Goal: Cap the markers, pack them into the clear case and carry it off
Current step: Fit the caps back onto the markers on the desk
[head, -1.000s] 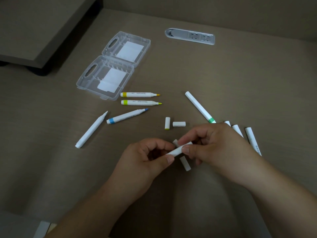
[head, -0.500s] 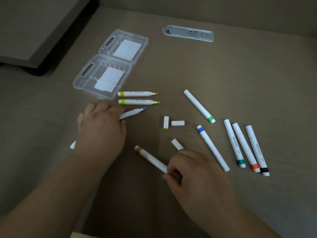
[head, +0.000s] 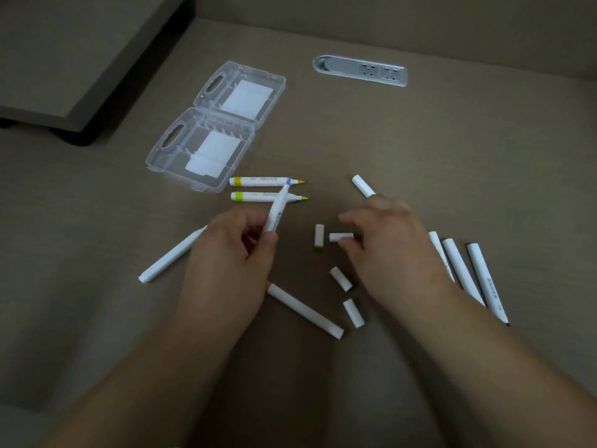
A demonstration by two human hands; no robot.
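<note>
My left hand [head: 232, 260] grips an uncapped blue-tipped marker [head: 277, 208], tip pointing away, just above the table. My right hand [head: 387, 247] hovers with relaxed fingers at a loose white cap [head: 339, 237], thumb right beside it. More loose caps lie at centre: one with a yellowish end [head: 319, 236] and two white caps [head: 340, 279] [head: 353, 313]. A capped marker [head: 303, 310] lies below my left hand. Uncapped yellow [head: 258, 181] and yellow-green [head: 255, 196] markers lie beside the open clear case [head: 161, 156]. Another uncapped marker [head: 171, 257] lies at the left.
Capped markers [head: 484, 279] lie side by side at the right, partly behind my right arm; another [head: 363, 185] pokes out beyond my right hand. A grey socket panel [head: 360, 71] sits in the table at the back. A raised shelf [head: 48, 59] stands at the upper left.
My left hand has picked up the blue-tipped marker and raised it. My right hand has let go of the capped marker and moved up to the loose cap.
</note>
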